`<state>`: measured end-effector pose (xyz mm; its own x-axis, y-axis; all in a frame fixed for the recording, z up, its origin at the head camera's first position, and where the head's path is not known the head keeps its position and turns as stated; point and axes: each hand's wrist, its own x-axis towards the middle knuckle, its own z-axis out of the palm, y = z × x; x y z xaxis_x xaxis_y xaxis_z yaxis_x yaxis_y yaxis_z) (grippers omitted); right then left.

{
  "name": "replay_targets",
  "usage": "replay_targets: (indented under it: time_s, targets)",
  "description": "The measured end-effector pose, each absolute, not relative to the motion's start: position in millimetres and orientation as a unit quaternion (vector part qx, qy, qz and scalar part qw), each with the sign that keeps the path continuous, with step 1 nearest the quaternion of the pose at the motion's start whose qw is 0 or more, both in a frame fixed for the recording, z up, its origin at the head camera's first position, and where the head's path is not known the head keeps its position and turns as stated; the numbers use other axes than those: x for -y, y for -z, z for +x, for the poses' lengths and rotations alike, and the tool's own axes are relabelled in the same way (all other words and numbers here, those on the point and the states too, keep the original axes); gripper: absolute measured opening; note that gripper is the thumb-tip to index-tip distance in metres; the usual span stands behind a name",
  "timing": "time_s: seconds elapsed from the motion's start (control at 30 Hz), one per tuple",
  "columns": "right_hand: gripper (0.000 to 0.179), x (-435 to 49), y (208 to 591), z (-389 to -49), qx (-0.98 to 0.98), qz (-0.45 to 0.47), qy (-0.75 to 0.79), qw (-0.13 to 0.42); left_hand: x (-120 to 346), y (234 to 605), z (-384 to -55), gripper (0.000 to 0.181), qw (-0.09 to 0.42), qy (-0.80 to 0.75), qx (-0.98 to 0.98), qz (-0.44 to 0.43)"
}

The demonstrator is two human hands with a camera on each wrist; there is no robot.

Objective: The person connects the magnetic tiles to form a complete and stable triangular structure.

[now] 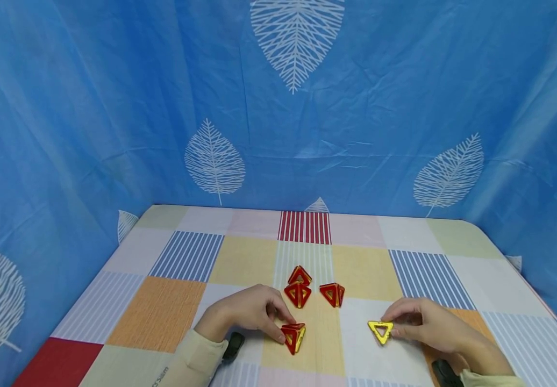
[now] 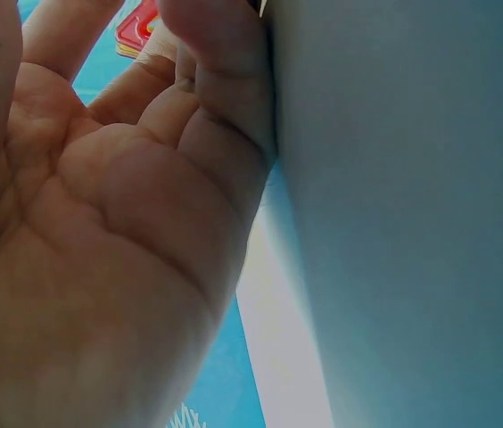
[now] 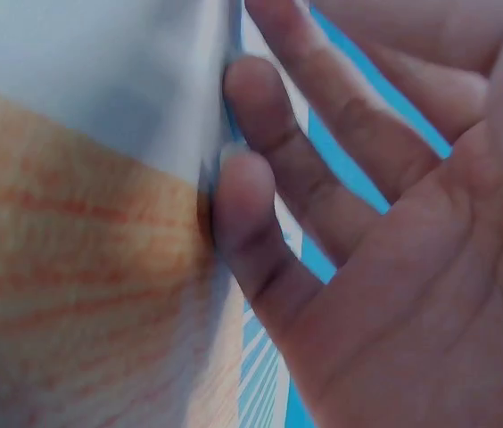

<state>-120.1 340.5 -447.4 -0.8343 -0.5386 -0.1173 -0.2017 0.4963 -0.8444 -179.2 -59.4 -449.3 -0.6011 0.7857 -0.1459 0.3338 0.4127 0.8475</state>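
In the head view, my left hand (image 1: 259, 310) pinches a small pyramid of red and yellow triangle tiles (image 1: 294, 337) between thumb and fingers, low over the table. A red corner of the pyramid (image 2: 136, 34) shows past the fingers in the left wrist view. Off to the right, my right hand (image 1: 423, 323) holds a single yellow triangle tile (image 1: 380, 331) with an open centre by its right corner. The right wrist view shows that hand's outer fingertips (image 3: 247, 187) at the cloth; the tile is hidden there.
Beyond the hands stand a red pyramid (image 1: 298, 294), another directly behind it (image 1: 300, 274), and a third to the right (image 1: 332, 294). They rest on a patchwork-check tablecloth (image 1: 240, 258). A blue curtain with white leaves (image 1: 356, 134) hangs behind the table and at both sides.
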Motion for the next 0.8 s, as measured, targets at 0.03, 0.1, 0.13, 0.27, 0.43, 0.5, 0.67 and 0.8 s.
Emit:
replay_targets:
  time_s: [0.03, 0.1, 0.13, 0.27, 0.43, 0.5, 0.67, 0.8]
  targets:
    - [0.017, -338.8, 446.8, -120.0, -0.843, -0.221, 0.454, 0.183, 59.5, 449.3, -179.1, 0.023, 0.274, -0.411, -0.795, 0.352]
    - [0.018, -333.8, 444.9, -120.1, -0.841, -0.217, 0.463, 0.18, 59.4, 449.5, -179.3, 0.022, 0.273, -0.41, -0.796, 0.351]
    - [0.018, -330.9, 444.3, -120.2, -0.839, -0.216, 0.467, 0.177, 59.4, 449.6, -179.4, 0.022, 0.273, -0.41, -0.797, 0.351]
    - [0.018, -317.0, 445.5, -122.3, -0.821, -0.225, 0.497, 0.168, 58.7, 449.5, -179.7, 0.022, 0.269, -0.405, -0.8, 0.352]
    - [0.016, -298.0, 447.3, -125.1, -0.822, -0.238, 0.499, 0.14, 57.1, 448.9, -179.7, 0.021, 0.266, -0.403, -0.802, 0.351]
    - [0.016, -290.1, 446.3, -126.0, -0.828, -0.235, 0.492, 0.128, 56.7, 449.0, -180.0, 0.021, 0.265, -0.402, -0.804, 0.349]
    - [0.017, -270.6, 444.8, -128.3, -0.842, -0.218, 0.48, 0.117, 55.6, 450.0, -180.4, 0.021, 0.261, -0.404, -0.804, 0.349]
    - [0.017, -254.7, 443.3, -130.2, -0.845, -0.221, 0.473, 0.118, 54.8, 450.8, -180.6, 0.021, 0.259, -0.404, -0.804, 0.351]
